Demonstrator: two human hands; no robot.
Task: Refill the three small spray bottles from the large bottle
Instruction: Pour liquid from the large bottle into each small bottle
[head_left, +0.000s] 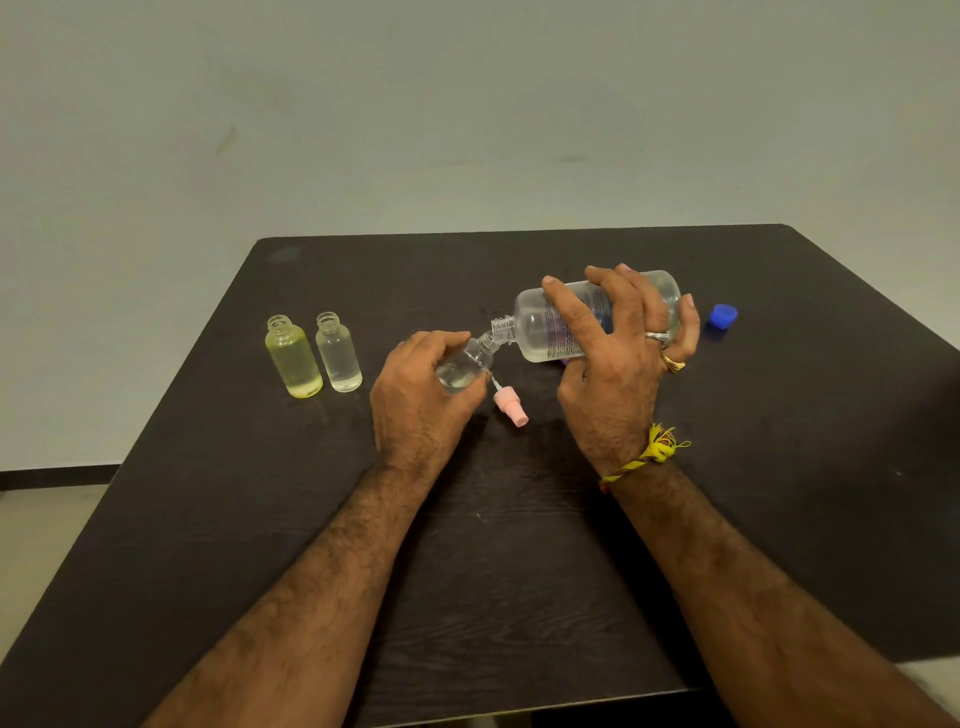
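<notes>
Your right hand (618, 343) is wrapping its fingers over the large bottle (597, 317) and holding it tipped nearly flat above the dark table (779, 415), base pointing away to the right and open threaded neck aiming down to the left. Your left hand (421, 395) is gripping a small clear bottle (465, 366), tilting it so its mouth is meeting the large bottle's neck — the 2 openings are touching or just about touching. A little clear liquid is sitting in the low end of that small bottle, and more is lying along the lower side of the large bottle.

Taking the large bottle as the landmark: 2 more small bottles are standing upright and uncapped well to its left, side by side. The yellow-tinted bottle (293, 358) is the farther one, and the clear bottle (338, 353) is standing just beside it, nearer the large bottle. A pink spray top (510, 405) is lying on its side on the table below the large bottle's neck, between your 2 hands. A blue cap (723, 315) is resting on the table just past the large bottle's base, to the right. You are wearing a yellow thread band (649, 457) on your right wrist and 2 rings (670, 358) on that hand.
</notes>
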